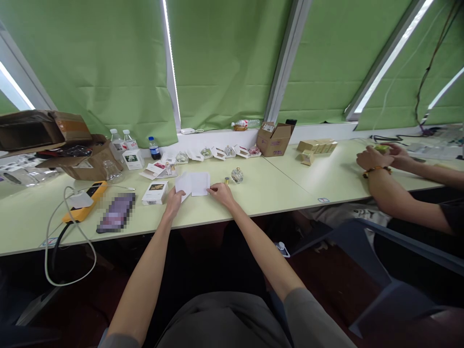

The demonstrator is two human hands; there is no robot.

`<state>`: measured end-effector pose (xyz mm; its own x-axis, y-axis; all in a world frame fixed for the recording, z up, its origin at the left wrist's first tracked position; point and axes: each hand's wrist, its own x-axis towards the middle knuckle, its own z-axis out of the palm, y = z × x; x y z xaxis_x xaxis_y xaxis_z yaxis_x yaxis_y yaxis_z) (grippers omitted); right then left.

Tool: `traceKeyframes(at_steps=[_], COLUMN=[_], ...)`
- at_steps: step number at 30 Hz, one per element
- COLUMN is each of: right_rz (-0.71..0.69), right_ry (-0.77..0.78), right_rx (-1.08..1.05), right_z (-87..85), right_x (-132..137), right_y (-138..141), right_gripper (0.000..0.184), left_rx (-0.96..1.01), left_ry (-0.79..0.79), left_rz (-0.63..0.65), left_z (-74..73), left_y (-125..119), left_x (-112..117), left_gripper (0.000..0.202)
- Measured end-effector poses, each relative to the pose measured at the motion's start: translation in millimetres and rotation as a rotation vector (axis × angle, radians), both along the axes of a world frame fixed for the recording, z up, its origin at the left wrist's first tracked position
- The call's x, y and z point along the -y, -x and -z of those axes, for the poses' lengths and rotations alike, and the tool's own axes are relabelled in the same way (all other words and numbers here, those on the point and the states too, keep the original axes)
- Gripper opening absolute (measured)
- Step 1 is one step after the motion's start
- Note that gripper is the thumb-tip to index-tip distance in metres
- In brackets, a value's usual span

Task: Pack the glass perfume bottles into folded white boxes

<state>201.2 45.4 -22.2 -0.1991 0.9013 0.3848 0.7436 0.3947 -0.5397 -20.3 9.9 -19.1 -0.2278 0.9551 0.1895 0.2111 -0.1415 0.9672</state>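
1. hands are gripping a white card sheet [192, 183] from both sides and staying apart, with the sheet between them: the left hand [174, 202] is holding its left edge, and the right hand [222, 194] is pinching its lower right corner.
2. the sheet is sitting near the front edge of the counter [282, 193], toward the middle of the near side, with its left part lifted slightly off the surface.
3. a small gold cylinder [226, 180] and a round glass bottle [237, 175] are standing just beyond the right hand, close beside each other.
4. a white box with a photo on its face [154, 192] is lying just left of the left hand, near the front edge, and opened white cartons [157, 170] are lying behind it.
5. open white boxes with small glass bottles [206, 153] are lining up along the back edge, and a cardboard carton [274, 139] and small tan boxes [317, 146] are sitting toward the right.
6. a yellow device [85, 200] with a white cable and a phone with a blurred screen [116, 212] are lying by the front left edge.
7. at the right end, a co-worker's hands [375, 157] are holding something small and greenish.
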Motion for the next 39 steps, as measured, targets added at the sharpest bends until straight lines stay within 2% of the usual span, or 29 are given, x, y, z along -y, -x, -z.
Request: traceKeyframes(at_steps=[5, 13, 19, 25, 30, 35, 39], right_rz=[-0.010, -0.023, -0.023, 0.006, 0.010, 0.013, 0.014], right_ry=[0.004, 0.013, 0.010, 0.019, 0.020, 0.013, 0.002], right_rx=[-0.008, -0.019, -0.017, -0.015, -0.006, 0.020, 0.038], right_z=[1.1, 1.0, -1.2, -3.1, -4.2, -2.5, -0.8], right_x=[-1, -2, 0, 1, 2, 1, -1], right_y=[-1, -1, 0, 1, 1, 1, 0], right_gripper=[0.031, 0.029, 0.026, 0.024, 0.024, 0.026, 0.026], left_rx=[-0.009, -0.038, -0.093, -0.100, -0.147, -0.142, -0.087], left_ry=[0.088, 0.033, 0.061, -0.003, -0.031, -0.093, -0.077], left_rz=[-0.010, 0.020, 0.076, 0.208, 0.244, 0.301, 0.295], left_z=[0.6, 6.2, 6.0, -4.6, -12.3, -13.5, -10.3], left_y=[1, 2, 3, -3, -9, -13, -10], left_x=[0, -5, -1, 10, 17, 17, 14], left_gripper=[0.029, 0.024, 0.020, 0.041, 0.052, 0.052, 0.057])
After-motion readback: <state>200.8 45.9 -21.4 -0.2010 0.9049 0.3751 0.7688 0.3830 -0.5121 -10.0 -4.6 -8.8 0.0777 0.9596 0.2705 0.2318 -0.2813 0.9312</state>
